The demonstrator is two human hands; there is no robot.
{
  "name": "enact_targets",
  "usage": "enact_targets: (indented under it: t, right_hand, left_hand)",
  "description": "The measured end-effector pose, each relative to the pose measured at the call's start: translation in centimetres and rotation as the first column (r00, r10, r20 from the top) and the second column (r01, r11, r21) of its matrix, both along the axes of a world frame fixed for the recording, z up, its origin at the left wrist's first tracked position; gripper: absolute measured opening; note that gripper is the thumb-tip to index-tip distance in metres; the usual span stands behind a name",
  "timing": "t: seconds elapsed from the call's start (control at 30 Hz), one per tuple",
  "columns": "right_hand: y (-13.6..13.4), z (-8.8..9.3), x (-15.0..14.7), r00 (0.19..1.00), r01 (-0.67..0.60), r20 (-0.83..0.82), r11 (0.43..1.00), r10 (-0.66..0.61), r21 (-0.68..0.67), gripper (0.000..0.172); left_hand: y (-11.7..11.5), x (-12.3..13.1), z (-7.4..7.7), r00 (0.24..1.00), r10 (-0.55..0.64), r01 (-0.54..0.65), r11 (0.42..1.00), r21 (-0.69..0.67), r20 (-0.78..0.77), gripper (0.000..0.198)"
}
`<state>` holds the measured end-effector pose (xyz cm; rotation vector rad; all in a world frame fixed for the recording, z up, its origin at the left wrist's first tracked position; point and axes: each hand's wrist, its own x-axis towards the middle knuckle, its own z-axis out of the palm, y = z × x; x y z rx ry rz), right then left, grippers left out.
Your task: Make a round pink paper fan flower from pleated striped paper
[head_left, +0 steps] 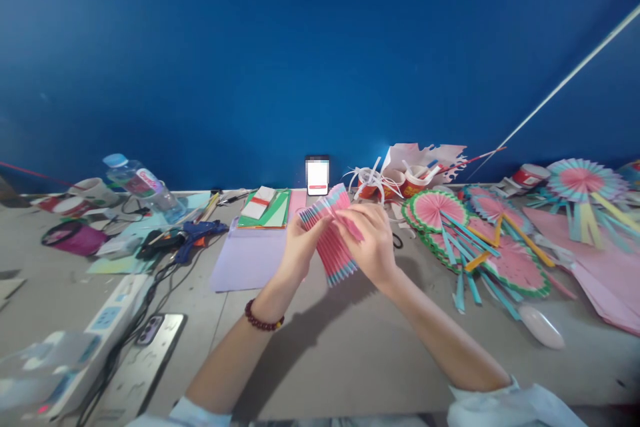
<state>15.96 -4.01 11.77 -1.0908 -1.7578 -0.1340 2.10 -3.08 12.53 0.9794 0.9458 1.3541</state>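
A pink-and-blue accordion-pleated sheet of paper (334,257) is held up between the 2 hands. The left hand (299,245) grips its left side between thumb and fingers, apparently to stop the pleats springing open; the right hand (371,237) pinches the folds beside it, probably keeping them gathered. Both forearms angle forward and inward, with wrists raised. A round pink paper fan with a green scalloped rim (436,210) lies right of the right hand, likely set aside for working room.
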Motion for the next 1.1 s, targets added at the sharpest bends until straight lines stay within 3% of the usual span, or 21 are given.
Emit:
enact_targets:
  t: [0.23, 0.43, 0.73, 0.9, 1.1]
  right_hand:
    - [0.6, 0.3, 0.2, 0.992, 0.013, -0.122, 0.995, -0.025, -0.097, 0.009]
    - [0.6, 0.7, 0.3, 0.975, -0.084, -0.221, 0.978, 0.040, -0.191, 0.009]
    - [0.7, 0.1, 0.1, 0.989, -0.070, -0.130, 0.996, 0.063, -0.049, 0.017]
    - [0.7, 0.2, 0.1, 0.990, -0.078, -0.124, 0.995, 0.070, -0.067, 0.019]
    - [0.7, 0.7, 0.3, 0.957, -0.131, -0.279, 0.976, 0.080, -0.171, 0.006]
  left_hand:
    - [-0.2, 0.4, -0.5, 0.999, -0.038, 0.039, 0.999, -0.030, 0.030, 0.023]
    - [-0.4, 0.8, -0.8, 0.997, -0.064, 0.066, 0.997, 0.034, -0.044, 0.025]
    - [-0.6, 1.1, -0.9, 0.998, -0.055, 0.058, 0.996, 0.075, -0.035, 0.025]
    - [-0.5, 1.1, -0.8, 0.997, -0.050, 0.055, 0.994, 0.096, -0.056, 0.026]
    - [-0.6, 1.5, -1.1, 0.991, -0.032, 0.052, 0.987, 0.153, -0.127, 0.022]
